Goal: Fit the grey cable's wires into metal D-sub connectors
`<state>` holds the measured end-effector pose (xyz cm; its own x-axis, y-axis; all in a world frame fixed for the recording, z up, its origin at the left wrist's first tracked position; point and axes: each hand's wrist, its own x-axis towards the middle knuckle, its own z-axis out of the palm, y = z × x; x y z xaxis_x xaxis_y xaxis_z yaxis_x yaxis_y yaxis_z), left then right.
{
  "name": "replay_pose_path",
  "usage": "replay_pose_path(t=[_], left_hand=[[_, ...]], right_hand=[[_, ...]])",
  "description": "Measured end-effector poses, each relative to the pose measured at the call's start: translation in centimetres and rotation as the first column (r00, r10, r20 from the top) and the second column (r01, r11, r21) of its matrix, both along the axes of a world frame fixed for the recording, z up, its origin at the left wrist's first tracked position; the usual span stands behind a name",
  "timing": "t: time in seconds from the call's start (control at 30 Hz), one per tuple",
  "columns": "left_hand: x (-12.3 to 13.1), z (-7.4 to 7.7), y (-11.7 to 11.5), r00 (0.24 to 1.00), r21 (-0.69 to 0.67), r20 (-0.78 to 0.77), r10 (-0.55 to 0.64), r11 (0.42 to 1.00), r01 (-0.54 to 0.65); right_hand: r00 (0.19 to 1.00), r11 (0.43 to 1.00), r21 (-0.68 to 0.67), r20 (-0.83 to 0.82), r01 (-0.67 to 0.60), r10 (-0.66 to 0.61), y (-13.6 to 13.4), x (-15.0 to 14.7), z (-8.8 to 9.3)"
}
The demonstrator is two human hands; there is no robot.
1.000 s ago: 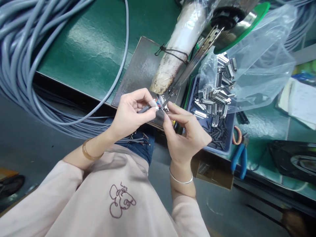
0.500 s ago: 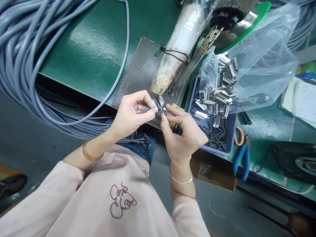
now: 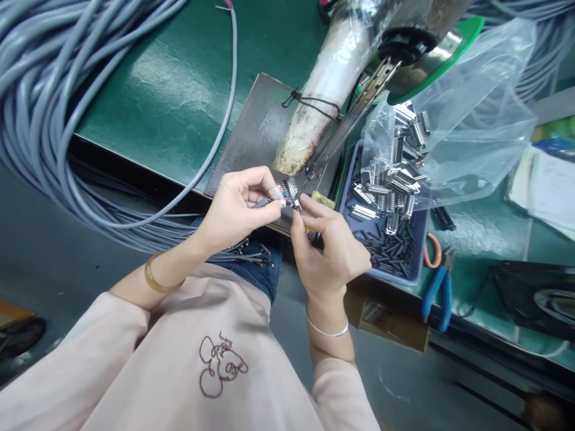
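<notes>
Only the head view here, so going by that: the left hand pinches the stripped end of a grey cable between thumb and forefinger, fingers closed right behind where the coloured wires fan out, I'd say so the strands stay put and don't splay. The right hand is closed too, thumb and forefinger nipped on a small metal connector that sits touching those wire ends, right between the two hands and just over the near edge of the green bench. Both are held up close in front of the body rather than flat on the bench, which probably keeps the tiny pins where the eyes can get at them

Around that: a dark metal plate lies just beyond the hands, with a wrapped, grubby tool barrel angled down onto it. To the right there's a blue tray of little black sleeves, and a clear plastic bag of spare connectors slumps over it, near to reach. Blue-handled pliers lie just past the tray. Big coils of grey cable hang off the left
</notes>
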<state>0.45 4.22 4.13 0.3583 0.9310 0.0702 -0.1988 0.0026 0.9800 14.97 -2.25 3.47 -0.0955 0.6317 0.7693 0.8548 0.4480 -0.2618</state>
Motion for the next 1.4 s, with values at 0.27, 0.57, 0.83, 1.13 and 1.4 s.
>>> replay_pose_path(t=[0.27,0.57,0.83,1.13,1.4], left_hand=[[-0.2,-0.6,-0.5,0.996,-0.016,-0.084,-0.021,1.000,0.019],[-0.1,-0.6,-0.4,1.000,-0.032,-0.005,-0.018,0.999,0.018],[0.3,-0.2,0.1,0.999,0.011,0.048,0.017,1.000,-0.017],[0.2,0.3,0.2,0.999,0.037,0.037,0.017,0.999,-0.018],[0.0,-0.3,-0.4,1.000,-0.008,-0.030,0.003,1.000,-0.004]], right_hand=[[0.888,0.972,0.228,-0.434,-0.055,0.152,-2.1,1.6,0.5],[0.992,0.997,-0.082,-0.125,0.012,-0.022,-1.3,0.1,-0.7],[0.985,0.998,-0.059,-0.170,-0.009,-0.002,-0.1,0.1,-0.8],[0.996,1.000,0.004,-0.087,0.027,-0.027,0.5,-0.3,-0.1],[1.000,1.000,0.014,0.014,0.014,-0.014,-0.1,0.0,-0.7]])
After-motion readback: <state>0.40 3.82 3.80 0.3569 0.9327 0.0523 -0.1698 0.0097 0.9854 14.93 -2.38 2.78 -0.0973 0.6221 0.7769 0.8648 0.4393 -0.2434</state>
